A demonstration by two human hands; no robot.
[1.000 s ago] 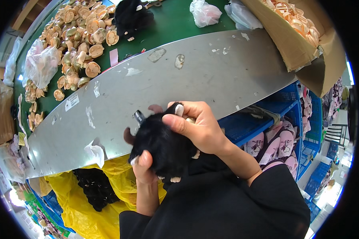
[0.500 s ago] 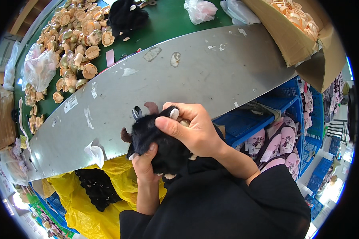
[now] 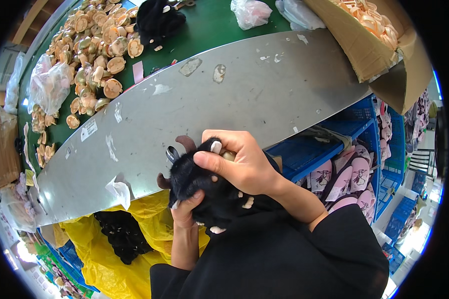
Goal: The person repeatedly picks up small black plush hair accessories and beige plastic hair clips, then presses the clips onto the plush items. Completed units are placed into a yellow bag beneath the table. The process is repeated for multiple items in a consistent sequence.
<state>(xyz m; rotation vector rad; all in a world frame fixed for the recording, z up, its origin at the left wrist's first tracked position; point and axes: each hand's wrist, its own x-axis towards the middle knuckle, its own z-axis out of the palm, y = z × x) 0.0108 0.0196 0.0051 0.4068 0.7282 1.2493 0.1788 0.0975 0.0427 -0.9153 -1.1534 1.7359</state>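
A black plush toy with brown horns, small white ears and pale claws is held in front of my chest, over the near edge of the metal table. My right hand is closed on its upper right side, thumb pressed into the fur. Beneath those fingers a rounded gold-coloured piece partly shows; the rest of it is hidden. Lower down, my left hand pinches the toy's left side beside a white ear. A black loop sticks out between the horns.
Many peach and gold plastic shells lie on the green surface beyond the metal table, near another black plush. A cardboard box stands far right. Blue crates hold pink slippers. A yellow bag holds black plush pieces.
The plush has turned and shifted slightly right in my hands, so more of its pale claws show. My left hand has moved a little right and down; my right hand keeps its hold.
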